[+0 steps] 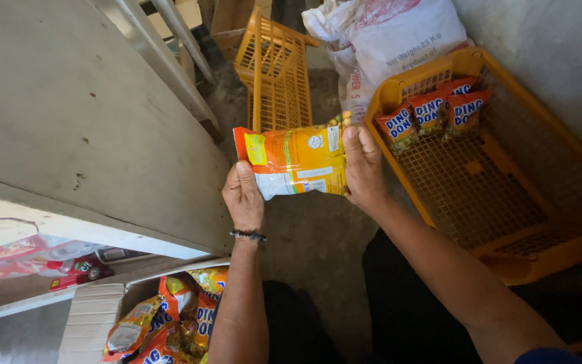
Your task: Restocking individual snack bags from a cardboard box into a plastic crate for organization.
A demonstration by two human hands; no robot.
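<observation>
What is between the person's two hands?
In the head view, a snack packet, orange and yellow, spans the gap. The left hand grips its left end and the right hand grips its right end.

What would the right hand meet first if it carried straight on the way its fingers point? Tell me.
The right hand points up the picture. Beyond the snack packet it holds, the white sack looks first in line, though depth is unclear; the yellow crate rim sits close beside.
</observation>
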